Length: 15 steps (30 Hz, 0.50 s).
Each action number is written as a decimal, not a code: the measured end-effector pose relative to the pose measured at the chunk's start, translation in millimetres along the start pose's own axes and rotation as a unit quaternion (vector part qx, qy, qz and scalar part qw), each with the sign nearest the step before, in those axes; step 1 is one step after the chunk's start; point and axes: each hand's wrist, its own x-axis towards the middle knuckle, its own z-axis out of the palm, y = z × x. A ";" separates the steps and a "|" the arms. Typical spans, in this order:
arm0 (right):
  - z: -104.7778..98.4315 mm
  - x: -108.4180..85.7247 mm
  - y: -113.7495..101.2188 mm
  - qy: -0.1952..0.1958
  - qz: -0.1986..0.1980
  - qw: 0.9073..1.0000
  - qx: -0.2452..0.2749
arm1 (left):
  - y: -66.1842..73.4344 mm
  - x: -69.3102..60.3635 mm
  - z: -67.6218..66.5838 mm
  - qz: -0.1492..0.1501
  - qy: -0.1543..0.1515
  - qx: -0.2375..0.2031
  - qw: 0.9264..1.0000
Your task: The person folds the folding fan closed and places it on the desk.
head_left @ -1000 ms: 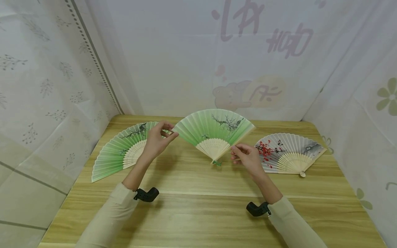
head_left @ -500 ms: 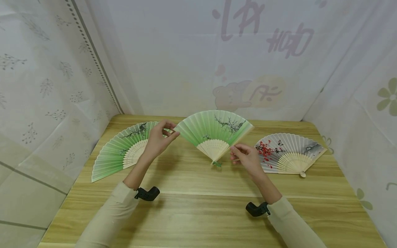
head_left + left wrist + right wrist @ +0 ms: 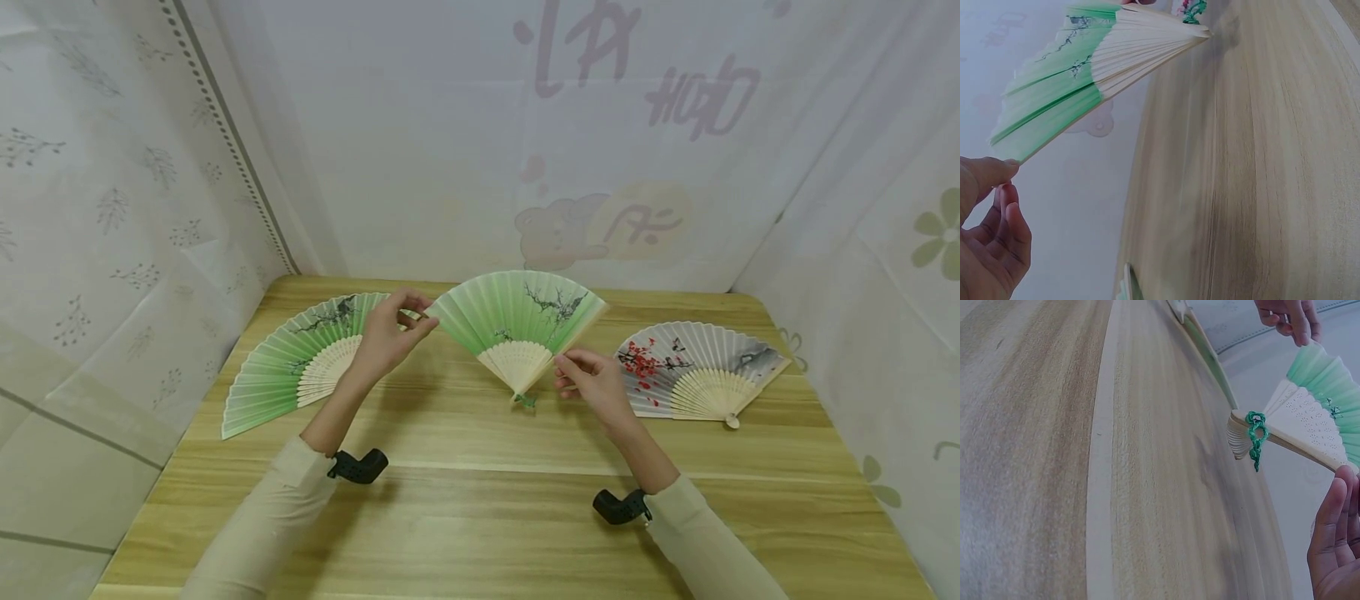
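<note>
A spread green folding fan [image 3: 510, 312], printed with dark branches, is held up over the middle of the table, its pivot downward. My left hand [image 3: 386, 337] pinches the upper corner of its left edge between thumb and finger. On the other side, my right hand [image 3: 596, 385] pinches the right outer rib, about midway along it. The right wrist view shows a green knotted cord [image 3: 1256, 434] hanging at the pivot, below the pale pierced ribs [image 3: 1304, 415]. In the left wrist view the green pleats [image 3: 1054, 94] slope down to the left fingertips.
A second green fan [image 3: 277, 375] lies spread at the left, partly behind the left hand. To the right lies a grey fan [image 3: 705, 375] with red blossoms. White printed curtains [image 3: 390, 150] enclose the wooden table [image 3: 480, 517] at the back and sides.
The held fan has come down slightly and looks a little narrower. Its left corner has shifted right with my left hand, while my right hand has barely moved left.
</note>
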 end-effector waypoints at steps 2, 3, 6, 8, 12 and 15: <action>0.2 -0.3 -0.3 0.000 0.001 1.000 0.002 | 1.0 0.7 0.4 0.000 -0.002 0.002 1.000; 0.3 -0.3 -0.3 0.000 0.001 1.000 0.002 | 1.3 1.2 0.5 0.001 -0.003 0.003 1.000; 0.5 -0.1 0.3 0.000 -0.001 1.000 0.002 | 2.6 2.4 1.1 0.005 -0.006 0.001 1.000; 0.7 0.2 0.8 -0.002 -0.003 1.000 0.001 | 3.3 2.9 1.6 0.010 -0.007 0.000 1.000; 1.2 0.4 1.8 -0.003 -0.005 1.000 0.002 | 3.4 3.1 2.9 0.021 -0.009 -0.002 1.000; 1.4 0.1 2.5 -0.002 -0.002 1.000 0.000 | 3.7 3.0 3.8 0.022 -0.011 -0.002 1.000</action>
